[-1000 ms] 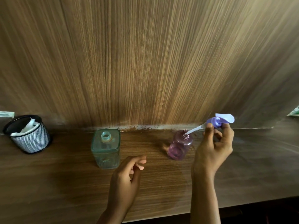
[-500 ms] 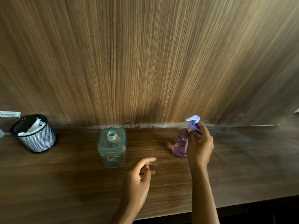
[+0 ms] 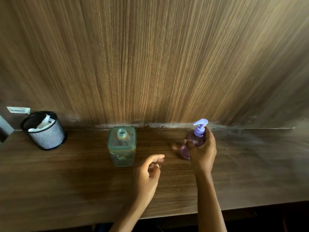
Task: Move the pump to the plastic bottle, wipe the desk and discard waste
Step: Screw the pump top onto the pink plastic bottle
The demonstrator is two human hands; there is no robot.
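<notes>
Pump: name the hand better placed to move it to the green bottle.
Right. The right hand already wraps the purple bottle just below the pump; the left hand is empty, beside the green bottle.

the scene is dim and warm, with soft light falling from the upper right across the brown wood-grain wall panel (image 3: 150, 64), brightest near its right side and fading to shadow at the left. the dark wooden desk top (image 3: 66, 181) carries faint, diffuse shadows. the wide lens bends straight grain lines outward toward the edges. detail is soft throughout, with slight motion blur and no hard glare.
</notes>
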